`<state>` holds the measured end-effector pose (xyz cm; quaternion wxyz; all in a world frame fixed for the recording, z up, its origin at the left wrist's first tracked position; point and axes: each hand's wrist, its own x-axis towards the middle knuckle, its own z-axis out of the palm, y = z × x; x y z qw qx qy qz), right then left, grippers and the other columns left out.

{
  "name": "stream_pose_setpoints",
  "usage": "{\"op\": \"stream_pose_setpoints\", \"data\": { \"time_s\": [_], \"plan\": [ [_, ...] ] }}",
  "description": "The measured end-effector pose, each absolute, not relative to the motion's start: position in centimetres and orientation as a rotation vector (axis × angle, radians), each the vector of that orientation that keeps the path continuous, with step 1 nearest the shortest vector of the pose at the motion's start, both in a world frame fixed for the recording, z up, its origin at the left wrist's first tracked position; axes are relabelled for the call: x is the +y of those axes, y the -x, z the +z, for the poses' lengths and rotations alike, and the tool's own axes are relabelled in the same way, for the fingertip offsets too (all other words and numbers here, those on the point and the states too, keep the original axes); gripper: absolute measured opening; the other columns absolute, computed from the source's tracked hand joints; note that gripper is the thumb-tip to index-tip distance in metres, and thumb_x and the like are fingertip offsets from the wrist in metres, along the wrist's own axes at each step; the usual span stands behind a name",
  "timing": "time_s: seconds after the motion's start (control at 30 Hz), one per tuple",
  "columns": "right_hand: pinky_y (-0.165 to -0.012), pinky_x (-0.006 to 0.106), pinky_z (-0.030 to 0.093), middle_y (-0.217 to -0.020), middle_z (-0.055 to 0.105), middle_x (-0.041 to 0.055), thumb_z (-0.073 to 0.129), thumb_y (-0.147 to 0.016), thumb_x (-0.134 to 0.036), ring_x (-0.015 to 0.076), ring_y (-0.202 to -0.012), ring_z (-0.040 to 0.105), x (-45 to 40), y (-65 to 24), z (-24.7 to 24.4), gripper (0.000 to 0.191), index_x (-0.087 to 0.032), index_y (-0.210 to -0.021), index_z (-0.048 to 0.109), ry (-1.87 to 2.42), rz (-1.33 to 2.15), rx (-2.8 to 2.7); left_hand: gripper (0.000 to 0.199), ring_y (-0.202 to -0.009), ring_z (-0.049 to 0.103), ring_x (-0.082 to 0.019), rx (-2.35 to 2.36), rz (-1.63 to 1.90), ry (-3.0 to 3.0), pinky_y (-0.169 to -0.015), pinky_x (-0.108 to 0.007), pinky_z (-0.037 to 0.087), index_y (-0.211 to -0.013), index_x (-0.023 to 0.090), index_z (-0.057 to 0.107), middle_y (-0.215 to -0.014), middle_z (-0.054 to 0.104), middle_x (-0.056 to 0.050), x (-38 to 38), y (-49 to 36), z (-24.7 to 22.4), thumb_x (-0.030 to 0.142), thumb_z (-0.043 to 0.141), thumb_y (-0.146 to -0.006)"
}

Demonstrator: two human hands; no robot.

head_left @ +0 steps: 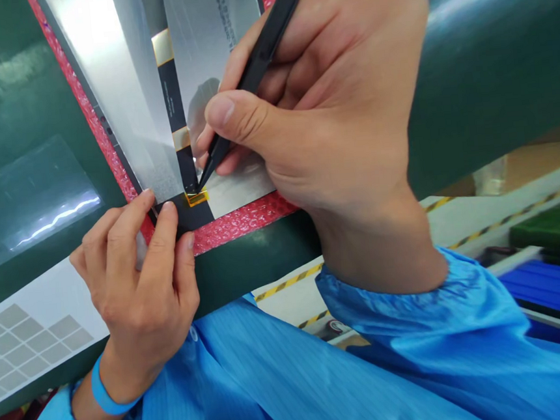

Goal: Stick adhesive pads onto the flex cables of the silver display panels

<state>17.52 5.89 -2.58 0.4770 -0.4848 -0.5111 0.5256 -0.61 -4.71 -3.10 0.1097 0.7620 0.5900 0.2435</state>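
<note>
Black tweezers are gripped in my right hand, their tips touching a small piece of yellow tape. The tape lies at the lower end of a black flex strip with gold bands, on a silver panel. My left hand rests at the panel's lower left corner, fingers apart and fingertips on its dark edge, holding nothing. Pink bubble wrap shows under the panel along its left and lower edges.
The green table carries a clear plastic film at the left. A white sheet with grey squares lies at the lower left. Blue bins and yellow-black floor tape are at the right, beyond the table edge.
</note>
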Motion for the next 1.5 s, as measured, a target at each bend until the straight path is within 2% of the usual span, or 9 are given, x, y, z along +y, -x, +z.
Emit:
{"op": "stream_pose_setpoints", "data": {
  "time_s": [0.2, 0.43, 0.53, 0.63, 0.73, 0.87, 1.1, 1.3, 1.5],
  "plan": [
    [-0.052, 0.029, 0.059, -0.070, 0.071, -0.0008, 0.091, -0.089, -0.029, 0.0185, -0.069, 0.074, 6.0, -17.6, -2.5, 0.023, -0.023, -0.081, 0.070, 1.142, 1.307, -1.225, 0.045, -0.131, 0.065, -0.040, 1.725, 0.717, -2.278, -0.108, -0.060, 0.048, -0.143, 0.025, 0.069, -0.146, 0.067, -0.017, -4.6, 0.5, -3.2, 0.024, 0.073, -0.099],
    [-0.055, 0.029, 0.058, -0.072, 0.069, -0.0025, 0.076, -0.095, -0.011, 0.0169, -0.071, 0.073, 5.9, -17.2, -2.0, 0.018, -0.021, -0.084, 0.065, 1.243, 1.267, -1.251, 0.040, -0.134, 0.060, -0.043, 1.752, 0.534, -2.358, -0.104, -0.060, 0.043, -0.139, 0.027, 0.072, -0.148, 0.065, -0.019, -4.4, 0.0, -2.8, 0.025, 0.072, -0.099],
    [-0.053, 0.028, 0.057, -0.070, 0.067, -0.0035, 0.079, -0.094, -0.015, 0.0172, -0.072, 0.075, 6.0, -17.3, -2.3, 0.023, -0.022, -0.080, 0.062, 1.232, 1.163, -1.255, 0.040, -0.135, 0.059, -0.045, 1.762, 0.495, -2.398, -0.102, -0.060, 0.040, -0.139, 0.024, 0.072, -0.148, 0.065, -0.020, -4.5, -0.2, -2.6, 0.023, 0.072, -0.099],
    [-0.051, 0.028, 0.055, -0.074, 0.069, -0.0017, 0.074, -0.096, -0.012, 0.0162, -0.068, 0.073, 6.0, -17.5, -2.6, 0.016, -0.020, -0.085, 0.065, 1.255, 1.095, -1.225, 0.038, -0.137, 0.058, -0.044, 1.785, 0.472, -2.427, -0.104, -0.059, 0.036, -0.137, 0.021, 0.072, -0.146, 0.066, -0.020, -4.6, -0.6, -2.4, 0.022, 0.072, -0.099],
    [-0.052, 0.029, 0.056, -0.077, 0.071, -0.0013, 0.076, -0.097, -0.015, 0.0154, -0.066, 0.071, 5.9, -17.4, -2.7, 0.017, -0.022, -0.085, 0.065, 1.257, 1.110, -1.197, 0.042, -0.140, 0.055, -0.046, 1.779, 0.432, -2.440, -0.106, -0.060, 0.033, -0.141, 0.020, 0.070, -0.151, 0.063, -0.021, -4.6, -1.4, -2.3, 0.029, 0.073, -0.100],
    [-0.054, 0.031, 0.056, -0.076, 0.067, -0.0029, 0.080, -0.097, -0.023, 0.0164, -0.068, 0.070, 5.8, -17.3, -2.6, 0.020, -0.024, -0.084, 0.065, 1.258, 1.120, -1.161, 0.052, -0.146, 0.046, -0.049, 1.798, 0.319, -2.350, -0.112, -0.065, 0.027, -0.151, 0.027, 0.063, -0.161, 0.053, -0.019, -4.5, -2.6, -2.1, 0.036, 0.073, -0.101],
    [-0.054, 0.036, 0.058, -0.074, 0.067, -0.0017, 0.080, -0.096, -0.024, 0.0208, -0.066, 0.070, 5.9, -17.5, -2.9, 0.024, -0.028, -0.081, 0.061, 1.261, 1.095, -1.164, 0.047, -0.150, 0.036, -0.052, 1.951, 0.359, -2.248, -0.111, -0.075, 0.024, -0.147, 0.038, 0.067, -0.166, 0.044, -0.015, -5.2, -1.2, -1.7, 0.035, 0.070, -0.100],
    [-0.049, 0.035, 0.057, -0.073, 0.071, -0.0016, 0.073, -0.096, -0.016, 0.0198, -0.061, 0.070, 6.1, -17.0, -3.6, 0.022, -0.026, -0.080, 0.061, 1.239, 1.044, -1.148, 0.050, -0.149, 0.037, -0.053, 1.878, 0.394, -2.330, -0.114, -0.075, 0.025, -0.148, 0.029, 0.066, -0.167, 0.044, -0.019, -5.0, -1.2, -1.9, 0.040, 0.071, -0.100],
    [-0.039, 0.027, 0.051, -0.065, 0.071, -0.0025, 0.076, -0.090, -0.013, 0.0161, -0.052, 0.066, 6.8, -16.9, -4.7, 0.023, -0.026, -0.077, 0.061, 1.150, 0.991, -1.052, 0.049, -0.150, 0.042, -0.051, 1.772, 0.365, -2.406, -0.111, -0.072, 0.029, -0.151, 0.026, 0.062, -0.166, 0.048, -0.022, -3.9, -2.4, -3.4, 0.039, 0.068, -0.104]
  ]
}}
